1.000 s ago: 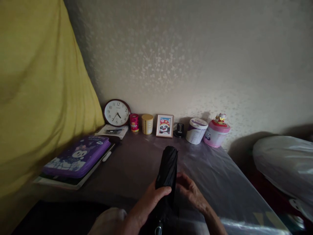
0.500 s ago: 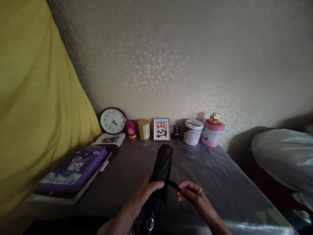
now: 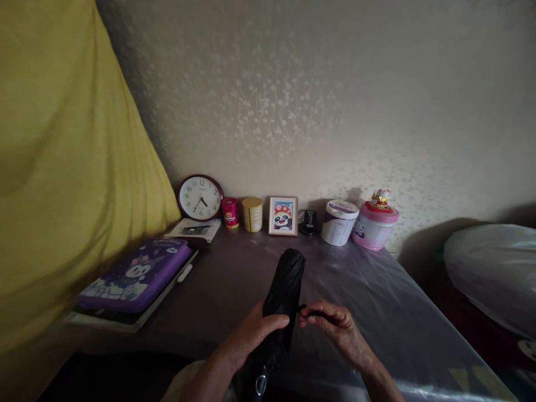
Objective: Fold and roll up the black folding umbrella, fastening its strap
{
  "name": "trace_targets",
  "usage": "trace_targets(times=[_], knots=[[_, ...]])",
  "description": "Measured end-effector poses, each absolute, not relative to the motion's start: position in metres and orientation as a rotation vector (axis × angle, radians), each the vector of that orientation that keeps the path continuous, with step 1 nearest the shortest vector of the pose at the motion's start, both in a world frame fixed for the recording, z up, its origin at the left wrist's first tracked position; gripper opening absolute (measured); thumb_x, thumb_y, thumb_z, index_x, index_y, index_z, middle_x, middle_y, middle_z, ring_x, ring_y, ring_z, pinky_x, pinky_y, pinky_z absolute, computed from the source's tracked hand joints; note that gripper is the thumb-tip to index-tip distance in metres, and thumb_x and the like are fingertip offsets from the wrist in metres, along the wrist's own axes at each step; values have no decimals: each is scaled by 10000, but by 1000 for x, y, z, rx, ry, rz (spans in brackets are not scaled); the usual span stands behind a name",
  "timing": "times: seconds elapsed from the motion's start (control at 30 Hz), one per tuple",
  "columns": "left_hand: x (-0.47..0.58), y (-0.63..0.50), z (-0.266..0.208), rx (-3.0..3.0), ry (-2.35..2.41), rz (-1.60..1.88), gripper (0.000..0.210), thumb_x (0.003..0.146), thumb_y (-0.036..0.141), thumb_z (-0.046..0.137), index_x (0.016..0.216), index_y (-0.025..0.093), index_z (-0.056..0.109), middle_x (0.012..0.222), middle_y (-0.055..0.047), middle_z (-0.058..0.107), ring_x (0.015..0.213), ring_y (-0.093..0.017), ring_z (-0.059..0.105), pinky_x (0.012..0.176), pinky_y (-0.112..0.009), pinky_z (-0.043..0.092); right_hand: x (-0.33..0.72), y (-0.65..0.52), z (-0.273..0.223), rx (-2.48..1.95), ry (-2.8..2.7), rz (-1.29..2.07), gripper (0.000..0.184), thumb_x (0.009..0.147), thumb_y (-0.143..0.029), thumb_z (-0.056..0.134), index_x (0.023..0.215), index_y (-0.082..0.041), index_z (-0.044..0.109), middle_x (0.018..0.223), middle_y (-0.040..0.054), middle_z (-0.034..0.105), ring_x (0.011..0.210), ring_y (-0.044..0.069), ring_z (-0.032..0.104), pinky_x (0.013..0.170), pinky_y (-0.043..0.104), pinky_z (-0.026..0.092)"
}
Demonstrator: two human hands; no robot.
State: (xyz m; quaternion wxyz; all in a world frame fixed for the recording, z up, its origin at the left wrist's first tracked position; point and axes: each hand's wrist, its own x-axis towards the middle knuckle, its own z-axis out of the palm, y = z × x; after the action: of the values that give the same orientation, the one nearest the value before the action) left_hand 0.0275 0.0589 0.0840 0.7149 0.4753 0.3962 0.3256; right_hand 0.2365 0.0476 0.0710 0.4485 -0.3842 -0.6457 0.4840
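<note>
A folded black umbrella [image 3: 285,282] is held tilted over the near part of the table, its top pointing away from me. My left hand [image 3: 262,332] wraps around its lower canopy, thumb across the front. Below that hand shows the dark handle with a silvery oval ring. My right hand [image 3: 329,321], just right of the canopy, pinches the umbrella's black strap [image 3: 302,308] between thumb and fingers. Part of the strap is hidden inside that hand.
Along the wall stand a clock [image 3: 201,197], a pink can [image 3: 230,213], a yellow can [image 3: 253,215], a framed panda picture [image 3: 283,216], a white tub [image 3: 340,223] and a pink tub [image 3: 374,226]. A purple case [image 3: 136,275] lies on books at left.
My right hand has moved closer to the canopy along the strap, so less strap shows between them. My left hand keeps its hold. The whole view has shifted slightly.
</note>
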Motion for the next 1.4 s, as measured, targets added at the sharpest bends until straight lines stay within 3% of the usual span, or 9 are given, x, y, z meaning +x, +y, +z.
trace_targets(times=[0.13, 0.23, 0.4, 0.53, 0.63, 0.87, 1.13, 1.4], knots=[[29, 59, 80, 1121, 973, 715, 418, 673, 269, 631, 1073, 166, 565, 825, -8, 637, 738, -158, 588, 635, -239, 436, 232, 50, 83, -976, -1768, 943, 214, 845, -359, 537, 979, -281, 684, 931, 44, 577, 889, 164, 558, 801, 283, 457], [29, 58, 79, 1172, 1000, 721, 416, 686, 258, 615, 1090, 173, 558, 847, -5, 635, 763, -161, 581, 632, -228, 420, 227, 51, 87, -945, -1814, 955, 263, 855, -407, 503, 988, -276, 687, 996, 64, 559, 925, 183, 558, 788, 291, 469], [29, 57, 77, 1283, 1010, 767, 377, 694, 237, 599, 1065, 180, 570, 869, 5, 625, 786, -155, 557, 634, -209, 399, 224, 54, 77, -948, -1754, 1011, 216, 847, -372, 533, 924, -246, 690, 765, 31, 640, 717, 163, 605, 721, 299, 487], [30, 58, 77, 1365, 1018, 800, 416, 699, 224, 588, 1109, 187, 529, 927, -1, 622, 836, -166, 556, 694, -229, 406, 222, 53, 73, -966, -1741, 963, 175, 844, -335, 548, 892, -235, 683, 722, 19, 644, 696, 157, 604, 716, 287, 481], [32, 57, 79, 1452, 974, 820, 408, 704, 205, 579, 1107, 185, 526, 991, -11, 620, 912, -181, 552, 773, -250, 401, 217, 52, 76, -946, -1801, 916, 191, 867, -320, 512, 898, -236, 681, 797, 29, 643, 741, 155, 603, 719, 272, 478], [31, 54, 77, 1553, 982, 882, 445, 701, 146, 551, 1140, 198, 500, 1073, -15, 611, 996, -182, 549, 854, -249, 379, 210, 55, 78, -842, -2037, 847, 247, 906, -287, 436, 986, -232, 664, 1147, 73, 603, 1044, 190, 558, 897, 327, 438], [35, 53, 65, 1628, 1142, 793, 397, 698, 167, 548, 1090, 214, 508, 888, -5, 649, 785, -179, 609, 670, -238, 400, 207, 59, 70, -915, -2060, 832, 257, 913, -306, 415, 955, -225, 656, 912, 59, 635, 859, 159, 585, 774, 272, 464], [41, 50, 58, 1648, 1223, 858, 455, 703, 200, 580, 1148, 213, 489, 980, -40, 642, 875, -216, 610, 740, -263, 396, 193, 60, 69, -1068, -2002, 681, 156, 868, -246, 502, 924, -230, 646, 870, 33, 582, 787, 139, 569, 706, 247, 453]])
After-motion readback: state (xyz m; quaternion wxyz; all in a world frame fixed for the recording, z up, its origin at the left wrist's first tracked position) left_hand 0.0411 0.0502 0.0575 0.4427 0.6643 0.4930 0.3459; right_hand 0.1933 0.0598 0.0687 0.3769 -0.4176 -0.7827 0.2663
